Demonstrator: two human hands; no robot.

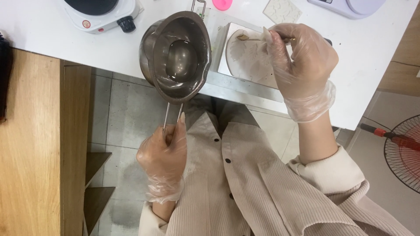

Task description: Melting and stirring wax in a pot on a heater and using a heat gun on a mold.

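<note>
While the left hand (162, 150) closes around the wire handle of a steel melting pot (177, 50), the pot hangs tilted at about 11 o'clock from that hand, its rim over the near edge of the white table (376, 52). A shallow pool of clear liquid sits in the bottom, and a dull film coats the inner wall, so most of the contents look already gone; only a little seems left to pour.

At 3 o'clock from the pot lies a round pale mould (249, 59) on a square white block. Its surface shows a faint leaf-like relief and appears filled or nearly so, though I cannot tell how deep. The right hand (302, 61), in a thin clear glove like the left, covers the mould's right side with fingers curled, pinching a slim stick (250, 38) that reaches to the mould's upper rim at 12 o'clock.

Farther off, a small electric hotplate (100, 13) stands at 10 o'clock from the pot and a pink round object (223, 4) at 1 o'clock.
</note>
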